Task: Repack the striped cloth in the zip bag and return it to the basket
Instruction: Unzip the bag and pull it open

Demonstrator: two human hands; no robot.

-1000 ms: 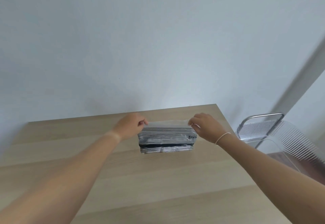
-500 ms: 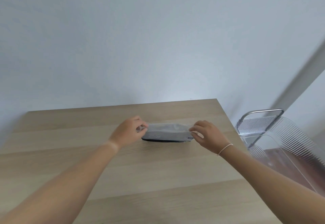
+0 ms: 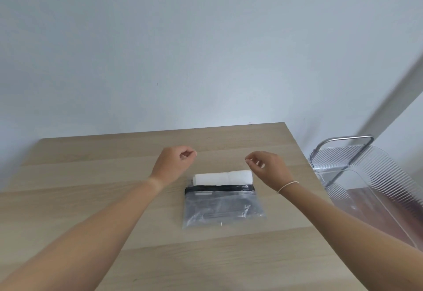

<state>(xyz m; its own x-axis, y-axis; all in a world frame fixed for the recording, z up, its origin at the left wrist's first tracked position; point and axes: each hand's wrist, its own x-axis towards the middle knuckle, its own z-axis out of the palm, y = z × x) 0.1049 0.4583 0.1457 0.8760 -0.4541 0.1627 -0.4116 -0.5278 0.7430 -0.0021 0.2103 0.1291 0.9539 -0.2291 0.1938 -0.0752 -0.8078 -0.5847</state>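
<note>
Bag (image 3: 223, 208) of clear plastic, flat on the wooden table (image 3: 91, 199), below and between the two hands, touched by neither. Black zip band (image 3: 219, 188) across its far edge, just beneath the right wrist. Beyond that band, a white roll (image 3: 223, 177) lying crosswise, close under the right hand (image 3: 266, 168) and a little to the right of the left hand (image 3: 171, 165). Cannot tell whether that roll is the cloth turned pale side up or the bag's folded flap; no stripes showing anywhere. Inside the clear part, only faint grey creases and glints, too blurred to read as contents.

Left hand raised off the table, loosely curled, thumb and forefinger tips nearly meeting, pinching nothing. Right hand likewise raised, fingers (image 3: 253, 159) bent inward toward the thumb, empty, with a thin pale band (image 3: 287, 185) around the wrist. Both hands well apart from each other, palms turned inward, forearms reaching in from the near edge of the frame.

Basket (image 3: 366, 183) of ribbed clear plastic, off the table's right side, beyond the right forearm, metal handle (image 3: 343, 141) standing upright at its far end. Plain pale wall (image 3: 206, 50) behind everything.
</note>
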